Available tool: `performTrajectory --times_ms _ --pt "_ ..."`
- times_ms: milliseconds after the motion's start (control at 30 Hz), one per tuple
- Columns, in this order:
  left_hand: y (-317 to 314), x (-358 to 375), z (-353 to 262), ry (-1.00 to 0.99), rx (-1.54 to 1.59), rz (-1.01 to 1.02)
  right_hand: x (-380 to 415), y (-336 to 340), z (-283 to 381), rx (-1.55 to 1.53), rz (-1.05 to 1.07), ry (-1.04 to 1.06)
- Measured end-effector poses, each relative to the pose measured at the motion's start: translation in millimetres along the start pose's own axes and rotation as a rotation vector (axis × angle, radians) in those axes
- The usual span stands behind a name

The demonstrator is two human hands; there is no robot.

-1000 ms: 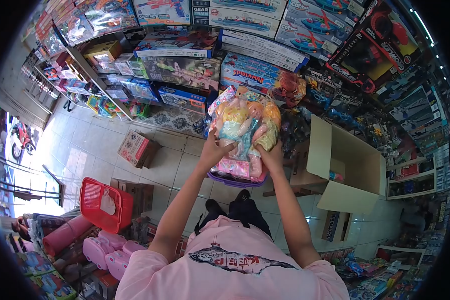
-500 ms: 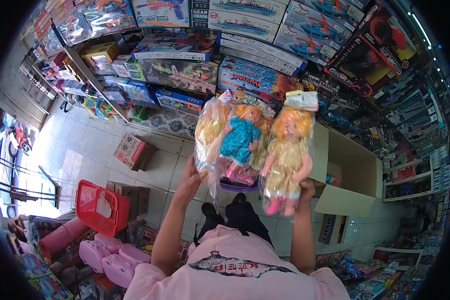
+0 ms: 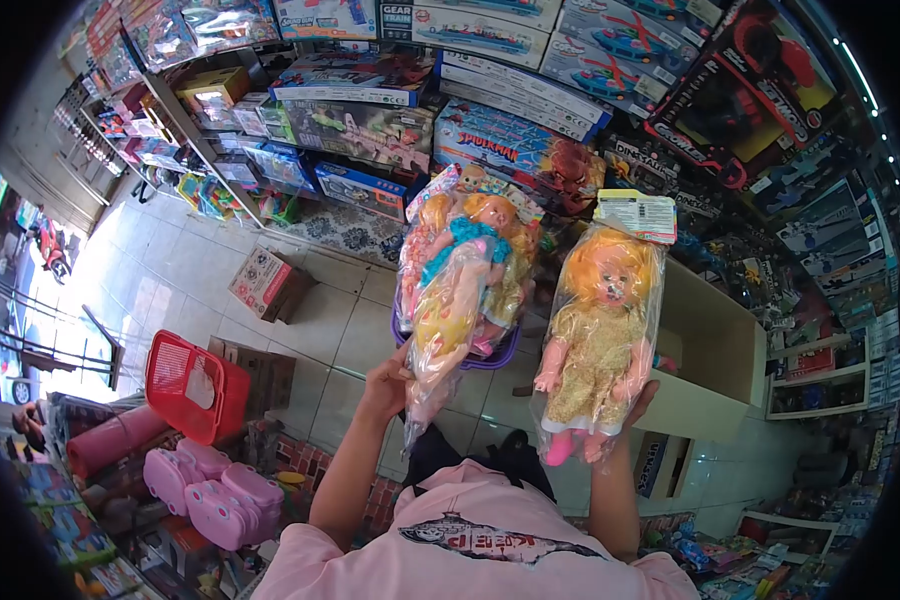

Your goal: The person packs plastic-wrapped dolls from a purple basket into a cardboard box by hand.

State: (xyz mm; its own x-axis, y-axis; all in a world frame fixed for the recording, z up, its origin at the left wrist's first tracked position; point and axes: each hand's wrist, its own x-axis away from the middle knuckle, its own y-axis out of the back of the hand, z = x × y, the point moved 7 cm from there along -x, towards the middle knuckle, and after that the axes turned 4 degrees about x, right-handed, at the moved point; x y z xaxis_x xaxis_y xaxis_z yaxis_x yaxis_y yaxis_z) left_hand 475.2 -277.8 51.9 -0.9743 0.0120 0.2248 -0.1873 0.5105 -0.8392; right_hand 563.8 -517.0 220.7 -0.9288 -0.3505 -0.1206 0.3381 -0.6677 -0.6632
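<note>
Right hand (image 3: 638, 398): fingers grasping one bagged doll in gold dress (image 3: 595, 345), held upright, apart from the rest. Left hand (image 3: 385, 378): fingers clasping a bundle of bagged dolls (image 3: 457, 285) above the purple basket (image 3: 498, 352). One doll separated; bundle unsorted.

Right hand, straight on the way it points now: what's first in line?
Probably the open cardboard box, just beyond the bagged doll in the gold dress that the right hand holds; depth is unclear, maybe the toy shelves.
</note>
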Motion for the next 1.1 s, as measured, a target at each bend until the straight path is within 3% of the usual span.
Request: performTrajectory --times_ms 167,267,333,367,467,667,733,867,1100 --pt "-42 -5 57 -0.032 0.101 -0.026 21 64 53 0.144 0.156 0.099" --pt "-70 -10 91 -0.192 -0.019 -0.162 34 94 102 0.214 0.230 0.135" --pt "-97 -18 122 -0.202 0.137 0.001 48 62 162 0.014 0.761 0.175" --pt "-114 -17 133 -0.248 0.136 -0.005 58 88 173 0.016 0.750 0.182" --pt "-153 -25 166 -0.222 0.212 0.126 84 166 190 0.022 0.405 0.172" --pt "-193 -38 201 -0.225 0.072 0.022 136 298 201 0.039 -0.270 0.132" --pt "-190 -44 202 -0.222 -0.026 0.048 139 326 203 -0.060 -0.240 0.053" --pt "-169 -59 192 -0.289 -0.143 -0.147 116 345 215 0.020 -0.227 0.055" --pt "-171 -100 173 -0.408 -0.153 -0.181 76 403 266 0.043 -0.403 0.082"
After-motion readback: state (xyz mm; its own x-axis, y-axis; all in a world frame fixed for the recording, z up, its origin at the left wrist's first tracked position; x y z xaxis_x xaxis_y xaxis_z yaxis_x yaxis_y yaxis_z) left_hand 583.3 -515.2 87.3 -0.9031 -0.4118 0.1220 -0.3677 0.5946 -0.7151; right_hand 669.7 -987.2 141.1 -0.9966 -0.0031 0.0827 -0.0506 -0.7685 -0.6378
